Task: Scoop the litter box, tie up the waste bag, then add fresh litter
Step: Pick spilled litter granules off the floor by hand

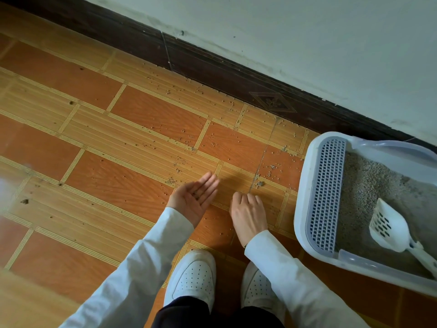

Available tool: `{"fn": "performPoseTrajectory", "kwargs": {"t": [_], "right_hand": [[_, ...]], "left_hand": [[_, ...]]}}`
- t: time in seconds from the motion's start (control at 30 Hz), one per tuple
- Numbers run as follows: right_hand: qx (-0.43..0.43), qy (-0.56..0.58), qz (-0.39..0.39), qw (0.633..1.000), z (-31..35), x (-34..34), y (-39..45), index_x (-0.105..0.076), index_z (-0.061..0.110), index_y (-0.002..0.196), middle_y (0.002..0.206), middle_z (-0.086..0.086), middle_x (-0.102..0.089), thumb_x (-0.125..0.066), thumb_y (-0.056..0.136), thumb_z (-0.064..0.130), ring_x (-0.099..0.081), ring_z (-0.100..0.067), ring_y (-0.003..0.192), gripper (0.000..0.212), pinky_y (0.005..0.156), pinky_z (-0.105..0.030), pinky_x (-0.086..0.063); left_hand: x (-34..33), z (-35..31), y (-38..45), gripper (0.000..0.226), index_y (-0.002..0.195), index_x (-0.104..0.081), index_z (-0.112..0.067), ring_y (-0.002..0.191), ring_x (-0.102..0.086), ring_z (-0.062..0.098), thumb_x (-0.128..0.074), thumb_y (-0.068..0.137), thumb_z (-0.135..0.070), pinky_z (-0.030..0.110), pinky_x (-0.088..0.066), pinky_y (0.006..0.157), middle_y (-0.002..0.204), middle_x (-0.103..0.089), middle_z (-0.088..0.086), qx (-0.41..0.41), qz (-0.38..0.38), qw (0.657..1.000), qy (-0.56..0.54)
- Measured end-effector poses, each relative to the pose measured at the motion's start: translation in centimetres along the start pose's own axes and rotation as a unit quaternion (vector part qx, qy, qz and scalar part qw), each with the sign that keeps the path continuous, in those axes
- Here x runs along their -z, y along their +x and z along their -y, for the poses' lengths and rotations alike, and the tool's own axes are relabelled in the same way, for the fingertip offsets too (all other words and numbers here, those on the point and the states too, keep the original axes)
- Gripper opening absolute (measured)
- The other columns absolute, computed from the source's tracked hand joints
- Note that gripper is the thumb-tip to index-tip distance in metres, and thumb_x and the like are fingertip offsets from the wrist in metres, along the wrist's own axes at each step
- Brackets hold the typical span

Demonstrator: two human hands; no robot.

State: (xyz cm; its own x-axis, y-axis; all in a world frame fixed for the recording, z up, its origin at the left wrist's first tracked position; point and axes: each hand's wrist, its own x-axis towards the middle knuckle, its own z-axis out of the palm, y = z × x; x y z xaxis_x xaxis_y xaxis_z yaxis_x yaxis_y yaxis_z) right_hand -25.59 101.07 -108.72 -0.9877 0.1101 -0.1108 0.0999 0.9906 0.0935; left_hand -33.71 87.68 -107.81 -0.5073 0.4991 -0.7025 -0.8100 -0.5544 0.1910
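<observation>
one litter box (pixel 307 197), one scoop (pixel 390 229), two hands (pixel 196 200), two shoes (pixel 192 278)

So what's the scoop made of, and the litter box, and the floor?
The scoop looks like white plastic: smooth, slightly glossy, with moulded slots. The litter box also looks like plastic, pale and a bit see-through at the rim, with a grey grid panel. The floor is probably glazed tile printed with a wood-grain pattern; it could be vinyl, hard to tell.
</observation>
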Motion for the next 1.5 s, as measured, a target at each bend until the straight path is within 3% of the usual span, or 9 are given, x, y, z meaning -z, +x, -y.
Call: {"fn": "performPoseTrajectory", "kwargs": {"t": [0.27,0.47,0.63,0.87,0.93,1.0,1.1,1.27,1.5], "right_hand": [[-0.054,-0.017,0.006,0.998,-0.2,0.3,0.3,-0.063,0.009,0.087,0.070,-0.007,-0.066,-0.059,0.089,0.043,-0.061,-0.022,0.066,0.034,0.064,-0.034,-0.047],[-0.005,-0.033,0.043,0.999,0.2,-0.4,-0.4,-0.064,0.004,0.096,0.078,-0.014,-0.070,-0.071,0.080,0.017,-0.065,-0.026,0.073,0.022,0.068,-0.035,-0.050],[-0.004,0.007,0.003,1.000,0.1,0.4,0.5,-0.066,0.007,0.085,0.068,-0.008,-0.069,-0.075,0.077,0.018,-0.065,-0.022,0.067,0.017,0.065,-0.032,-0.051],[0.086,0.151,-0.118,0.978,2.2,2.9,2.9,-0.062,0.010,0.079,0.066,-0.003,-0.064,-0.050,0.094,0.022,-0.058,-0.018,0.062,0.023,0.059,-0.029,-0.045],[0.053,0.186,-0.109,0.975,0.9,3.4,4.7,-0.061,0.007,0.084,0.067,-0.004,-0.062,-0.047,0.096,0.021,-0.053,-0.018,0.060,0.023,0.056,-0.029,-0.042],[-0.016,0.198,-0.072,0.977,-1.3,3.7,7.1,-0.056,0.006,0.089,0.070,-0.006,-0.060,-0.038,0.099,0.024,-0.050,-0.019,0.061,0.027,0.057,-0.032,-0.044],[-0.077,0.122,-0.029,0.989,-4.1,2.9,11.0,-0.052,0.006,0.103,0.082,-0.010,-0.063,-0.032,0.101,0.032,-0.055,-0.022,0.073,0.033,0.072,-0.036,-0.048],[-0.071,0.017,0.021,0.997,-5.3,1.1,15.3,-0.047,0.006,0.116,0.103,-0.017,-0.065,-0.035,0.101,0.036,-0.059,-0.031,0.097,0.036,0.086,-0.040,-0.041],[0.005,-0.075,0.007,0.997,-4.3,0.1,16.7,-0.051,0.009,0.107,0.095,-0.011,-0.068,-0.025,0.093,0.002,-0.061,-0.027,0.092,0.030,0.086,-0.036,-0.043]], "left_hand": [[-0.1,0.5,-0.2,0.042,0.108,-0.065,0.005,0.113,-0.060,0.031,-0.031,0.092,-0.014,0.040,-0.043,0.100,0.119,-0.064,0.019,0.015,-0.008,1.000,-0.003],[0.2,0.1,0.3,0.043,0.109,-0.064,0.005,0.115,-0.059,0.031,-0.030,0.092,-0.015,0.039,-0.043,0.100,0.120,-0.064,0.018,0.012,-0.008,1.000,-0.010],[0.3,0.2,0.4,0.043,0.109,-0.064,0.005,0.115,-0.059,0.031,-0.031,0.091,-0.015,0.039,-0.044,0.098,0.120,-0.064,0.019,0.013,-0.007,1.000,-0.006],[-0.2,0.1,0.7,0.044,0.107,-0.067,0.002,0.108,-0.063,0.025,-0.032,0.089,-0.017,0.035,-0.047,0.096,0.115,-0.067,0.015,0.022,-0.004,1.000,0.011],[-0.2,-0.6,0.7,0.043,0.105,-0.068,0.002,0.102,-0.066,0.023,-0.033,0.089,-0.016,0.034,-0.053,0.089,0.111,-0.069,0.014,0.014,0.001,1.000,0.002],[-0.2,-1.4,0.9,0.042,0.110,-0.064,0.005,0.111,-0.062,0.028,-0.033,0.091,-0.015,0.039,-0.051,0.095,0.118,-0.065,0.017,0.007,0.011,0.999,-0.031],[-0.3,-2.5,1.5,0.041,0.112,-0.062,0.007,0.116,-0.058,0.031,-0.033,0.091,-0.014,0.044,-0.047,0.097,0.124,-0.061,0.019,-0.007,0.015,0.999,-0.049],[-0.8,-4.2,2.5,0.042,0.114,-0.061,0.007,0.116,-0.058,0.032,-0.032,0.091,-0.014,0.044,-0.048,0.096,0.126,-0.059,0.019,-0.024,0.014,0.998,-0.052],[-1.6,-5.1,3.6,0.043,0.115,-0.061,0.006,0.116,-0.058,0.031,-0.032,0.092,-0.015,0.043,-0.047,0.099,0.125,-0.060,0.018,-0.031,0.021,0.998,-0.055]]}}
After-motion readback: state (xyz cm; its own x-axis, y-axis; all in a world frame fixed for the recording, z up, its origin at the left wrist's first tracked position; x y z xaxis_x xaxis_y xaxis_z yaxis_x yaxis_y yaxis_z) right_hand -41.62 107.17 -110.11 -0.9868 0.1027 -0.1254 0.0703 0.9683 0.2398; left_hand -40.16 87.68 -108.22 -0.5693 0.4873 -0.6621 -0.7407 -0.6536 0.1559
